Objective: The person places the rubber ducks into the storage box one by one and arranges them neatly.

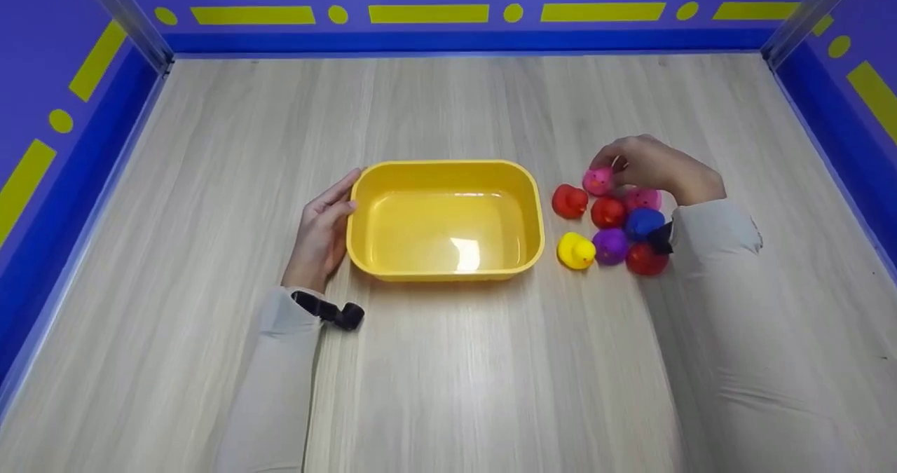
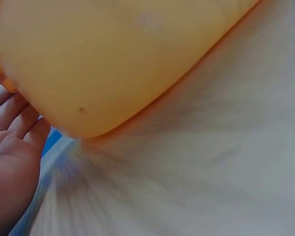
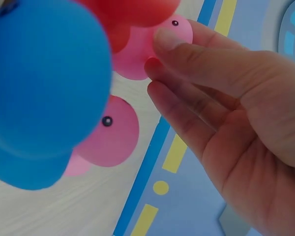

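Note:
In the head view my left hand (image 1: 322,231) touches the outer left side of a yellow plastic tub (image 1: 445,275), its fingers fairly straight against the wall. The left wrist view shows that palm (image 2: 14,167) beside the tub (image 2: 113,64). My right hand (image 1: 655,168) pinches a pink rubber duck (image 1: 598,181) between thumb and fingers, at the far side of a cluster of ducks. Close by are a red duck (image 1: 569,201), another red one (image 1: 607,212) and a second pink duck (image 1: 644,198). The right wrist view shows the pinched pink duck (image 3: 132,56) partly covered by a red one.
Nearer me in the cluster lie a blue duck (image 1: 645,224), a purple duck (image 1: 611,247), a yellow duck (image 1: 576,251) and a red duck (image 1: 645,259), partly behind the black wrist camera (image 1: 661,238). Blue-purple panels (image 1: 434,42) border the wooden table (image 1: 448,108).

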Demonstrator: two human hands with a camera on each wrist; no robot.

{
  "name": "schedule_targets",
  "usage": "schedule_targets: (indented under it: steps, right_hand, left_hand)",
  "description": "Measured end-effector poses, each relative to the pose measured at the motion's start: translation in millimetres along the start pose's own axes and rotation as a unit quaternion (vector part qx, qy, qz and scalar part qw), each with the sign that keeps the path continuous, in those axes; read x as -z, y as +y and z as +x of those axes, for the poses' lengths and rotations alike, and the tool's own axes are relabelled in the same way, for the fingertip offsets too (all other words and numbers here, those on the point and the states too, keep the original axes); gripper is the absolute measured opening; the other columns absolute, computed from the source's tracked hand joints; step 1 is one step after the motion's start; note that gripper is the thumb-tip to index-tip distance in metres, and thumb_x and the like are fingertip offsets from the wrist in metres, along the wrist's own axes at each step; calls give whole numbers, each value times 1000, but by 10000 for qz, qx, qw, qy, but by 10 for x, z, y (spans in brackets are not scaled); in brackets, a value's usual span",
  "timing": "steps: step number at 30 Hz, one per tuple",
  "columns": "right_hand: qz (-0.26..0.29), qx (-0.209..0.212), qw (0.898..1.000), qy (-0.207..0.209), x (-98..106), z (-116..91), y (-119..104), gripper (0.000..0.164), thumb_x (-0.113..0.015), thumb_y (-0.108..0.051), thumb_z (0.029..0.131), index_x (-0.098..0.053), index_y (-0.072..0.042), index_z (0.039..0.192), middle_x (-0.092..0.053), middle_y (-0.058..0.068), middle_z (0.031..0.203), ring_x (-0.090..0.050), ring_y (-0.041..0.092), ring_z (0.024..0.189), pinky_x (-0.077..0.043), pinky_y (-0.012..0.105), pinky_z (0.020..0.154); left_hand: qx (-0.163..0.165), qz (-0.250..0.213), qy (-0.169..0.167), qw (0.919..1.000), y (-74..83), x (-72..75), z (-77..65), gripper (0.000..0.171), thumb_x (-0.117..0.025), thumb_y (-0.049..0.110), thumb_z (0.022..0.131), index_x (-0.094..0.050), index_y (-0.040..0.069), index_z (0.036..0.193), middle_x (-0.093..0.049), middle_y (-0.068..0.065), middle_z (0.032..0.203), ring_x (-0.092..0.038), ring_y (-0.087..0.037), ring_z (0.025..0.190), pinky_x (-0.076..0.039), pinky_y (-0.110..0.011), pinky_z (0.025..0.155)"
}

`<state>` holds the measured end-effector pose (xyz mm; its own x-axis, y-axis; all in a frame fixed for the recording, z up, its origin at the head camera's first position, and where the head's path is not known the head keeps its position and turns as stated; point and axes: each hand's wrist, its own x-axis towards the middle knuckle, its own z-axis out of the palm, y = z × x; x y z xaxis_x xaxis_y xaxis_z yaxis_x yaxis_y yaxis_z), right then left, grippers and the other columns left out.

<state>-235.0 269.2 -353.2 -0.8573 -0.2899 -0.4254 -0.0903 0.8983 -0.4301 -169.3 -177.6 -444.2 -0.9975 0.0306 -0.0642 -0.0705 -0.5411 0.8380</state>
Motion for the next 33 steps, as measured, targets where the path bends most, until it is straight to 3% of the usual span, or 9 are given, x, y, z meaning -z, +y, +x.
schedule_targets:
  steps: [6,14,20,33]
  right_hand:
    - [-12,107,9999,17,45,5,-74,42,-67,4,84,-65,-14,122,-63,11,120,-58,30,107,-54,48,93]
    - [-361,694,9963,343,64,6,-269,36,-65,1,86,-67,-12,120,-66,8,117,-59,25,105,-55,44,93]
    - [-629,1250,9886,549,94,24,-478,32,-66,2,86,-71,-11,115,-69,9,109,-63,24,100,-56,43,90]
    - [-962,2017,9710,850,98,34,-950,34,-67,5,84,-71,-10,114,-68,9,111,-65,25,101,-56,40,90]
  left_hand:
    - [-72,-27,-21,10000,1,-4,-2,52,-44,-12,87,-39,-9,139,-41,-17,149,-39,-25,139,-43,-30,107]
    - [-110,125,-48,9998,-6,3,11,53,-43,-12,88,-38,-10,140,-41,-19,148,-39,-24,139,-44,-28,106]
    - [-110,48,-9,9999,-18,9,17,54,-43,-13,86,-37,-12,139,-39,-20,149,-37,-24,140,-45,-27,105]
    - [-84,145,-70,9998,-9,1,13,55,-43,-13,87,-36,-10,141,-37,-19,151,-35,-23,141,-42,-27,107]
